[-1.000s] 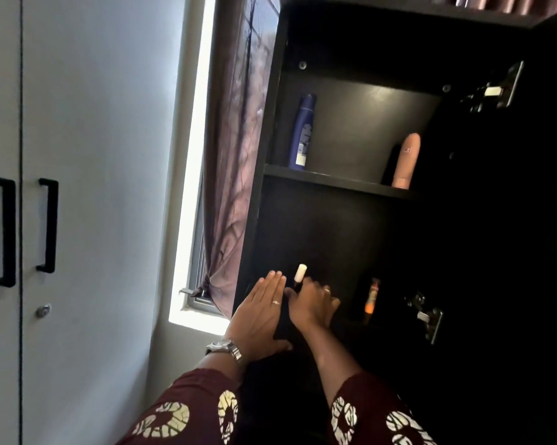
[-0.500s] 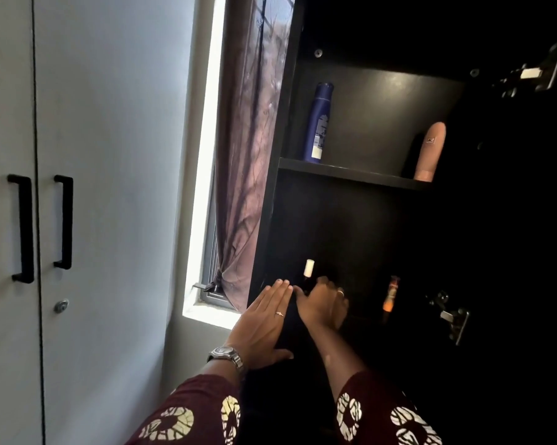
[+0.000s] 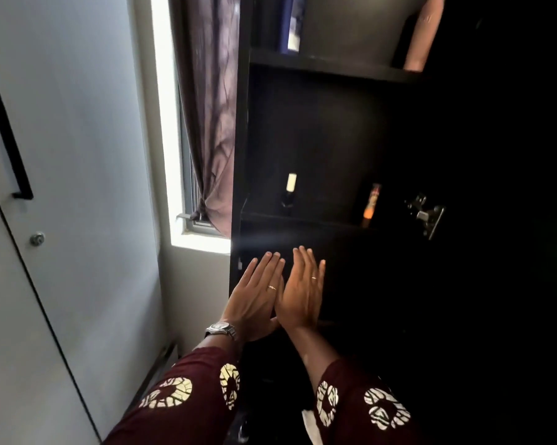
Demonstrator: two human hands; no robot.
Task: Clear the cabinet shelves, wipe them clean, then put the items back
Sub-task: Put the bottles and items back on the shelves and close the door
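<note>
I see my two hands, left hand (image 3: 260, 293) and right hand (image 3: 303, 292), flat, fingers spread, holding nothing, side by side below the cabinet shelf (image 3: 302, 218). Two small bottles (image 3: 289, 194) stand on it, two more above.

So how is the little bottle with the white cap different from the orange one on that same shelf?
The white-capped bottle has a dark body and pale cap; the orange bottle is orange, brightest at its base. The white-capped bottle stands near the shelf's left end, above the hands; the orange bottle stands further right, near the hinge. The orange bottle looks slimmer and leans slightly. Both are small, standing, and untouched.
</note>
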